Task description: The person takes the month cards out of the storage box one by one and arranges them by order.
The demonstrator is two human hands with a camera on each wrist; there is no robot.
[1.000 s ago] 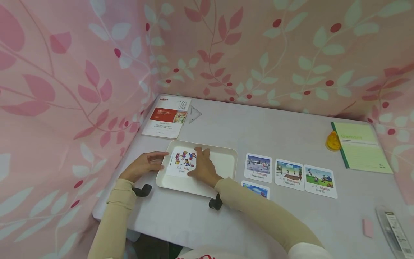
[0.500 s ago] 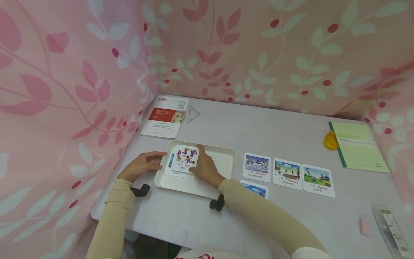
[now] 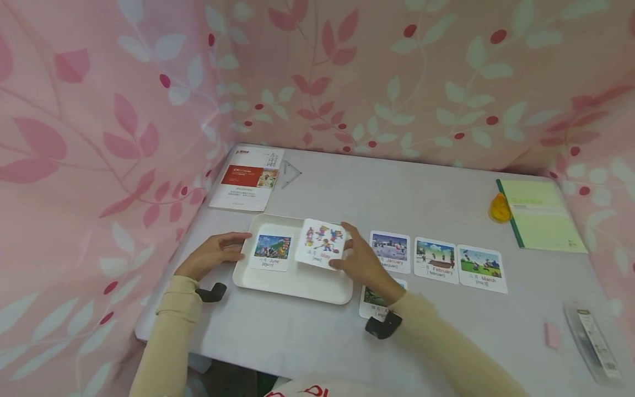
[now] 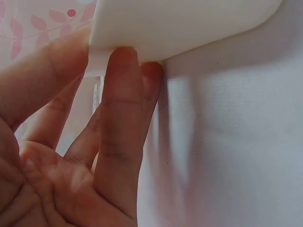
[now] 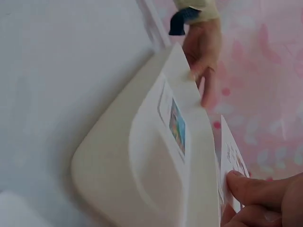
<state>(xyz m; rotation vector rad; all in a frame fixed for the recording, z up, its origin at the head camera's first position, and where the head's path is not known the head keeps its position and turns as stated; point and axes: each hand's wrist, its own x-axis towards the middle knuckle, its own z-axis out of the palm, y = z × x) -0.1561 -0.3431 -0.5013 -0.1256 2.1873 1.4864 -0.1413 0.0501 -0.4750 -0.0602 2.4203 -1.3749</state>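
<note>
Nearest on the desk (image 3: 278,331) lies the April card (image 3: 371,298) (partly covered by the right wrist). The right hand (image 3: 364,267) pinches the May card (image 3: 319,242), tilted above the tray (image 3: 297,284), between thumb and fingers. The left hand (image 3: 210,255), fingers loosely extended, touches the tray's left end; the June card (image 3: 272,253) lies inside. Beyond April runs the row (image 3: 436,262) from January to March. Taking May out seems the step in hand; next probably calls for clearing the rim and laying it beside April.
</note>
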